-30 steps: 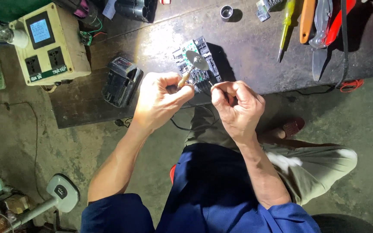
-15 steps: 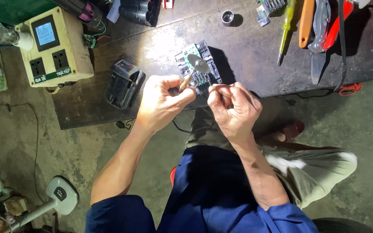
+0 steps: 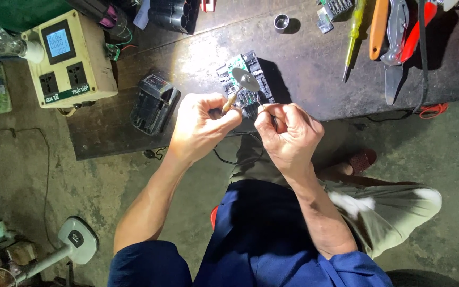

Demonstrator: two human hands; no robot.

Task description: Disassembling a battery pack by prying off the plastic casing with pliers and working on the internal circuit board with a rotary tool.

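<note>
My left hand (image 3: pixel 203 127) is closed around a thin tool with a tan shaft (image 3: pixel 230 102), its tip pointing up and right at a green and black circuit board (image 3: pixel 248 79) near the bench's front edge. A pale grey oval patch lies over the board at the tip. My right hand (image 3: pixel 288 133) is pinched on a thin dark wire (image 3: pixel 240 157), which loops down between both hands. The hands almost touch just below the board.
On the dark bench (image 3: pixel 304 64) lie a black battery pack (image 3: pixel 154 103), a small metal cup (image 3: pixel 281 23), a yellow-green screwdriver (image 3: pixel 353 37), an orange-handled tool (image 3: pixel 378 26) and red-handled cutters (image 3: pixel 407 40). A cream socket box with a blue screen (image 3: pixel 70 58) stands at the left.
Both hands have stayed together below the board, with only small shifts. The tool tip still points at the board.
</note>
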